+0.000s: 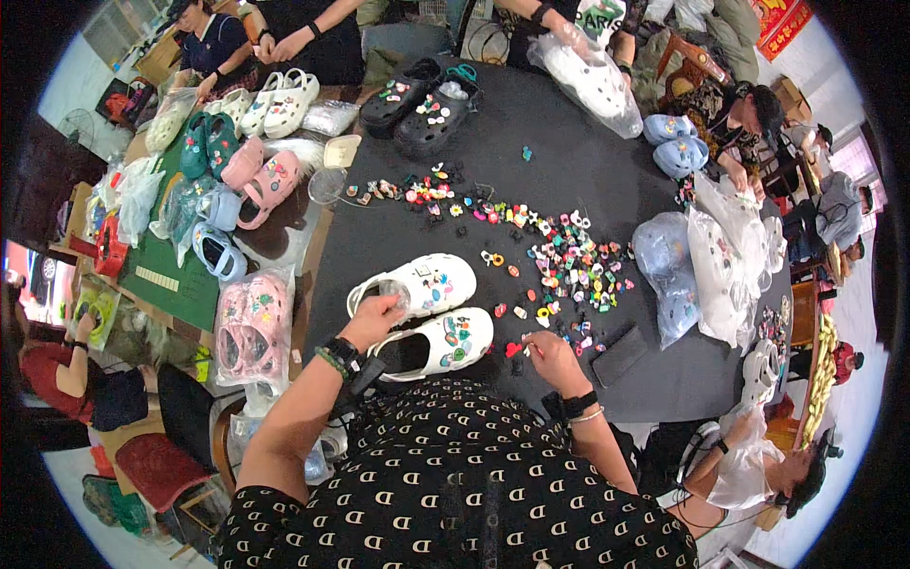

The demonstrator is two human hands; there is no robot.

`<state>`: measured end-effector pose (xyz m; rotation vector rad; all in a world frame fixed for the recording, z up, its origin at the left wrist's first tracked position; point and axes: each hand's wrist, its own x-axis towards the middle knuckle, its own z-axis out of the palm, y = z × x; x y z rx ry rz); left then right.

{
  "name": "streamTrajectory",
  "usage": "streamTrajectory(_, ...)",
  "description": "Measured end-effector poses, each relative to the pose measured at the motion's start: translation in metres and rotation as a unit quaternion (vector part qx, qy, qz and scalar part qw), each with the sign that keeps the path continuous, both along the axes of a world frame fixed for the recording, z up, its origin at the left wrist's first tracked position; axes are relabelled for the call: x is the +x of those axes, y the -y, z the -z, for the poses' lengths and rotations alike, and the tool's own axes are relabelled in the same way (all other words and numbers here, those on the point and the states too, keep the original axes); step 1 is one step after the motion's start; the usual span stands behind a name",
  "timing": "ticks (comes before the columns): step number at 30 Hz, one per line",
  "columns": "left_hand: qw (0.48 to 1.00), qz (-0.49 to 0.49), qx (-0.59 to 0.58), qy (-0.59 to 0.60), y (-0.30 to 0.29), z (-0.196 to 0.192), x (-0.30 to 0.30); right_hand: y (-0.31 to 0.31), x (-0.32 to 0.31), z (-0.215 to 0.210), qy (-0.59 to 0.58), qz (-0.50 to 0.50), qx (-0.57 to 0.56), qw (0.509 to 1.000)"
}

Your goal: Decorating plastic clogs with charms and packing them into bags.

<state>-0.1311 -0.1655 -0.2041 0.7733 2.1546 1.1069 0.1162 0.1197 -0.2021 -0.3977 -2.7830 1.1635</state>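
Note:
Two white clogs lie side by side on the black tabletop in front of me, toes pointing right. The far white clog (438, 277) and the near white clog (464, 334) both carry colourful shoe charms on top. My left hand (375, 321) is closed on the heel end of the far clog, its fingers reaching into the opening. To the right of the near clog, my right hand (557, 362) is pinched together low over the table. Whatever small piece its fingertips may hold cannot be made out. Beside those fingertips lies a red charm (515, 350).
A spread of loose shoe charms (573, 261) covers the table's middle. Black clogs (438, 119) stand at the far edge. Bagged blue clogs (666, 275) are to the right, bagged pink clogs (254, 327) to the left. A dark flat case (619, 355) lies near my right hand. Several people work around.

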Motion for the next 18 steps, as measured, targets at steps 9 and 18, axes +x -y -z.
streamTrajectory(9, 1.000, 0.012, -0.002, 0.020, -0.016, 0.033, -0.008, 0.009, 0.003, 0.006, 0.029, -0.014, 0.007, 0.999)
streamTrajectory(18, 0.992, 0.006, -0.108, -0.062, -0.030, 0.020, 0.005, 0.024, 0.022, 0.013, 0.053, -0.054, 0.023, 0.997)
